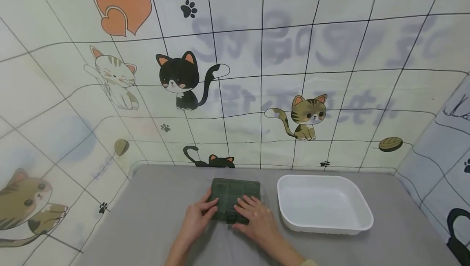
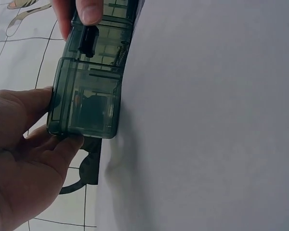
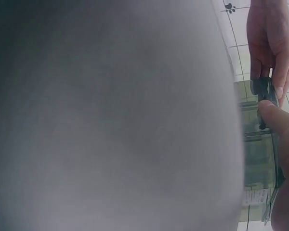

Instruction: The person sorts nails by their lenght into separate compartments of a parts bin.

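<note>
A dark green see-through plastic case with inner dividers lies flat on the table, its lid down. My left hand holds its left side near the front corner, thumb and fingertips against the edges. Across the lid's right part rest the fairly straight fingers of my right hand. That hand's thumb presses on the dark latch at the front, as the left wrist view shows. Small items show dimly through the case wall; their kind is unclear. In the right wrist view, a pale label sits near one end.
A white rectangular tub stands to the right of the case. Grey cloth covers the table. Behind and at both sides hangs a sheet printed with cats and grid lines. A black curved object shows at the right edge.
</note>
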Demonstrator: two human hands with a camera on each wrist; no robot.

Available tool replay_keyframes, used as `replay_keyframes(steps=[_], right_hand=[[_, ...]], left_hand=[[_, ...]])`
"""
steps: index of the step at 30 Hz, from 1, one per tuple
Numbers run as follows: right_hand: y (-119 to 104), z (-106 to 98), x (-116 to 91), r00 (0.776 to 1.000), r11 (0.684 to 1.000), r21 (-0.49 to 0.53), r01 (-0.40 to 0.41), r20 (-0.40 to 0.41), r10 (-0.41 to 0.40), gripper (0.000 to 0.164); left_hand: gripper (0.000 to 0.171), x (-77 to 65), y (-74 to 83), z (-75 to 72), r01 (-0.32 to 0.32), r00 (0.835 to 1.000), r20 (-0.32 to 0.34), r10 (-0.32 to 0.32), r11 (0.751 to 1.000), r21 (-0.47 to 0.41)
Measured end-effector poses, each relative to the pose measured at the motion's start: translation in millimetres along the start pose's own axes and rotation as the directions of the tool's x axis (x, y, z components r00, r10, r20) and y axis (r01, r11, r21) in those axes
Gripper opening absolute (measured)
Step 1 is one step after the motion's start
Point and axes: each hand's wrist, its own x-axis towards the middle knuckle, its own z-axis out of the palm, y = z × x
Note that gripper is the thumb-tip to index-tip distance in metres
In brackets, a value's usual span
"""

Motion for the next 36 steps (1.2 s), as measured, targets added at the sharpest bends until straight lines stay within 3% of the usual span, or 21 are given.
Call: replay_keyframes(steps=[5, 12, 22, 27, 36], right_hand=[[0, 1, -1, 1.000, 1.000, -0.018, -0.007, -0.016, 0.007, 0.057], [-3, 1, 2, 0.998, 0.999, 0.035, -0.030, -0.052, 0.032, 0.050], [-9, 7, 4, 0.990, 0.994, 0.064, -0.089, -0.105, 0.095, 0.038], [-13, 8, 6, 0.986, 0.992, 0.039, -0.119, -0.111, 0.123, 0.036], [-13, 7, 9, 0.989, 0.994, -0.025, -0.104, -0.104, 0.101, 0.034]], left_hand=[[0.029, 0.0, 1.1, 1.3, -0.015, 1.000, 0.012, 0.014, 0.999, 0.034], [0.029, 0.2, 2.6, -0.6, -0.011, 1.000, 0.007, 0.011, 0.998, 0.063], [0.028, 0.4, 4.9, 0.1, -0.021, 1.000, 0.003, 0.021, 0.998, 0.063], [0.028, 0.5, 4.7, -1.1, -0.016, 1.000, 0.020, 0.014, 0.998, 0.058], [0.027, 2.0, 3.8, -0.1, -0.006, 1.000, 0.027, 0.005, 0.999, 0.033]])
